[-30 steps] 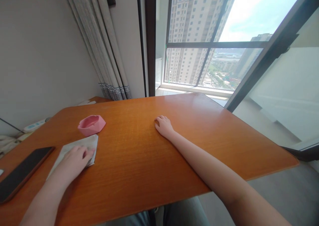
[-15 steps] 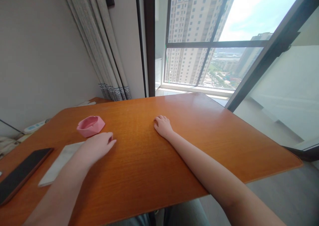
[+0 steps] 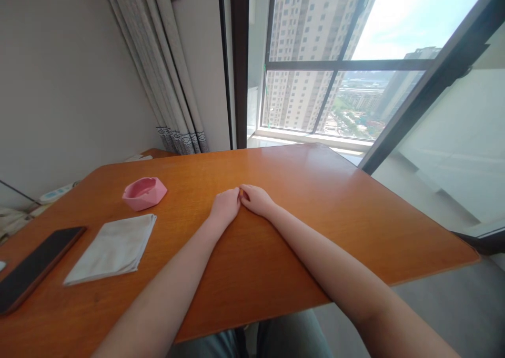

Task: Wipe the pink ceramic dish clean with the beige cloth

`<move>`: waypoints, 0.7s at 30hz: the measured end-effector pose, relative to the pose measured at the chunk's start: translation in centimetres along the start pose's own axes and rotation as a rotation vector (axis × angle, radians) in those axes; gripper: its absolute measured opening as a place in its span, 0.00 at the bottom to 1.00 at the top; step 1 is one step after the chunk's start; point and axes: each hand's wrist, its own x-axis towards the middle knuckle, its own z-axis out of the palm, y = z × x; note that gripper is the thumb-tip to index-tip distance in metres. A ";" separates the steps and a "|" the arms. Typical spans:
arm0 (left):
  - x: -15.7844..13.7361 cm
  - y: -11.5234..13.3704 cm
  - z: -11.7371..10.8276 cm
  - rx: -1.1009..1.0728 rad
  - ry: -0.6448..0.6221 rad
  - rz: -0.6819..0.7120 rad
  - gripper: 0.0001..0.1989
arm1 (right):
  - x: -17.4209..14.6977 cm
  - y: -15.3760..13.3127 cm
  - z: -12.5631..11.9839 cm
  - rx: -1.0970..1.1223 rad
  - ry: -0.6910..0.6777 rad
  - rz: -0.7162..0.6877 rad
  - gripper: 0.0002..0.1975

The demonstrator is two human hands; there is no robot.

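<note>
Wood table point(image 3: 315, 232) fills view. L hand point(image 3: 225, 206) and R hand point(image 3: 257, 199) lie palm-down mid-table, fingertips touching, both empty w/ fingers loosely curled. Folded cloth point(image 3: 112, 247) lies near-left of L hand, well apart, long axis near-far. Black phone point(image 3: 33, 266) further left. Pink ashtray point(image 3: 144, 192) far-left of cloth. Nothing between.
</note>
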 end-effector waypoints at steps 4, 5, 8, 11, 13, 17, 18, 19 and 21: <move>-0.1 -0.5 1.0 -0.104 0.060 0.015 0.09 | -0.1 -0.5 0.0 -0.071 -0.027 0.013 0.08; 0.0 -0.7 1.1 -0.125 0.061 0.024 0.09 | -0.1 -0.5 0.0 -0.075 -0.032 0.014 0.08; 0.0 -1.0 1.1 -0.150 0.070 0.056 0.08 | -0.1 -0.5 0.1 -0.099 -0.042 0.016 0.08; -0.1 -1.0 1.4 -0.159 0.077 0.067 0.08 | -0.1 -0.5 0.2 -0.115 -0.035 0.009 0.08; -0.1 -0.8 1.5 -0.163 0.078 0.070 0.08 | -0.1 -0.4 0.2 -0.112 -0.027 0.007 0.09; 0.1 -1.6 -0.1 -0.174 0.047 0.101 0.09 | -0.1 -0.2 0.0 -0.073 -0.044 0.003 0.10; 0.1 -2.3 -1.1 -0.163 0.071 0.095 0.10 | -0.1 -0.1 0.0 -0.057 -0.048 0.000 0.11; 0.0 -3.4 -2.3 -0.138 0.132 0.068 0.11 | -0.1 0.0 -0.1 -0.041 -0.049 -0.003 0.12; -0.6 -6.4 -4.9 -0.035 0.358 -0.074 0.12 | -0.1 0.0 -0.2 -0.017 -0.046 -0.006 0.13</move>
